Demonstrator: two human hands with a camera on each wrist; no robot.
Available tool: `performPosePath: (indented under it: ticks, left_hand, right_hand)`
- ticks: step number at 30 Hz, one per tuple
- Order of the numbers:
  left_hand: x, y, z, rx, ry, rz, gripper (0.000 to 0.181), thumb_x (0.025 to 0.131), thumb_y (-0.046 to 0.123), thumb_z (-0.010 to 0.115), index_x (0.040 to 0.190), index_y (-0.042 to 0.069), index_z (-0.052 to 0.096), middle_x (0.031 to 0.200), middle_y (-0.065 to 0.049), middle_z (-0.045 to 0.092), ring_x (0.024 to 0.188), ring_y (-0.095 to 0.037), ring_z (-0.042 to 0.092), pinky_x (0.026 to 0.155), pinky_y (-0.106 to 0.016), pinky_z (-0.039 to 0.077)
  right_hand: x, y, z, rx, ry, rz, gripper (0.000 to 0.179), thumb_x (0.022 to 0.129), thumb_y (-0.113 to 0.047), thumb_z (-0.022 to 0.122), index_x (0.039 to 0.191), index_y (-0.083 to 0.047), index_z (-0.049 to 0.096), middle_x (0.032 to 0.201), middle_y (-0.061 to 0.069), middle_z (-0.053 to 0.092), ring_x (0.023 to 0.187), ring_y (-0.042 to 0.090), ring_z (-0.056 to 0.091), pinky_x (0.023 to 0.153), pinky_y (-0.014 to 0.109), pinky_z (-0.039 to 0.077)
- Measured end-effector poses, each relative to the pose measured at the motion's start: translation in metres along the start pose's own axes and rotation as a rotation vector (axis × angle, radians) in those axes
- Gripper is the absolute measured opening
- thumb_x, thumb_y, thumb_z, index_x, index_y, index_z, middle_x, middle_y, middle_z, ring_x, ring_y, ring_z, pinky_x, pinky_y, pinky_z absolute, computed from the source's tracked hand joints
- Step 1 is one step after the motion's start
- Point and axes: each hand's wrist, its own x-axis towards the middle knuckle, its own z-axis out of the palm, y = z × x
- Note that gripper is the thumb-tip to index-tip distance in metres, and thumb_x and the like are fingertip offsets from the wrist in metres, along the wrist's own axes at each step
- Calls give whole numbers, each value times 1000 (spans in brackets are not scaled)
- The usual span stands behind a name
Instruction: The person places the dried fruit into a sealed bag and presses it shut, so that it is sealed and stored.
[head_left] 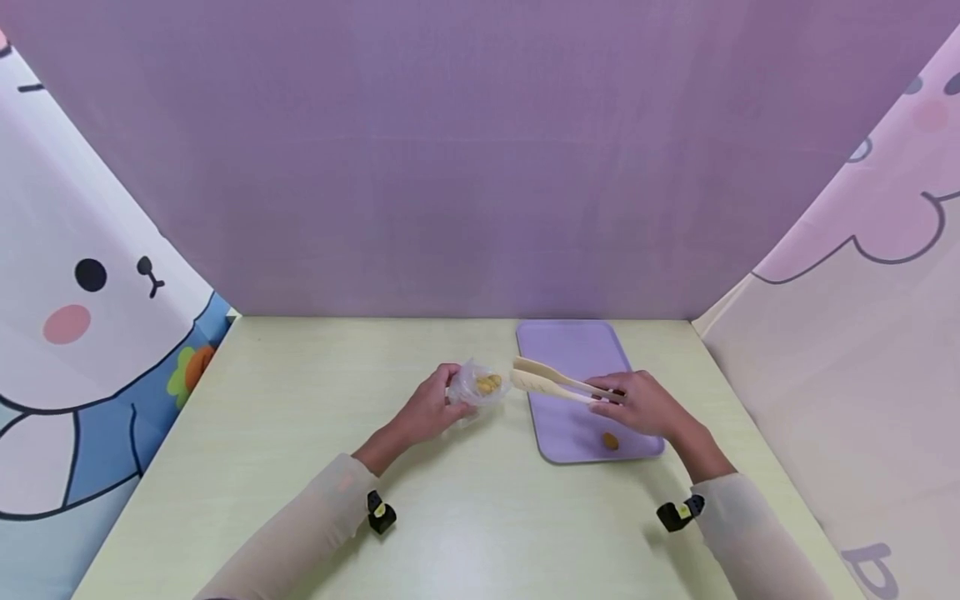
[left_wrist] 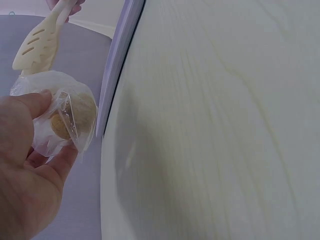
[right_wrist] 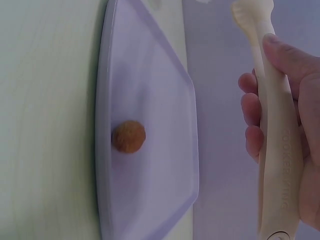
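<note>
My left hand (head_left: 431, 406) grips a clear plastic bag (head_left: 471, 382), its mouth turned toward the right. Several brown, roundish food pieces (head_left: 489, 384) lie inside it; what kind they are I cannot tell. With my right hand (head_left: 637, 402) I hold cream-coloured tongs (head_left: 543, 379), fingers on one arm and thumb on the other. The tongs' slotted tip (left_wrist: 37, 47) is close to the bag's opening in the left wrist view. Below my right hand, a single brown piece (right_wrist: 129, 136) sits on the purple tray (head_left: 570, 342) by its near edge.
The tray lies on a pale wood-grain table (head_left: 315, 358), right of the middle. A purple wall (head_left: 480, 167) rises behind the table. Printed cloth panels stand at both sides, the left one with a cartoon animal (head_left: 90, 333). Small black devices are strapped on both wrists.
</note>
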Motion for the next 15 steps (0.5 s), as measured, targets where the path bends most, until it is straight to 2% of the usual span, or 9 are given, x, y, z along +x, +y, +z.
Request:
performPosePath:
  ticks: [6, 15]
  left_hand:
    - [-1, 0, -1, 2, 7, -5, 60, 89, 11, 77, 139, 3, 45, 134, -14, 59, 123, -28, 60, 100, -46, 56]
    - [-2, -1, -1, 0, -1, 15, 61, 89, 12, 77, 139, 3, 44, 134, -14, 58, 125, -29, 60, 100, -46, 56]
  right_hand:
    - [-11, 9, -3, -5, 2, 16, 32, 89, -23, 79, 118, -10, 76, 82, -12, 72, 62, -3, 49, 55, 20, 44]
    - [-31, 17, -8, 21, -26, 70, 32, 90, -22, 77, 120, -9, 74, 82, -11, 70, 63, -3, 51, 56, 21, 47]
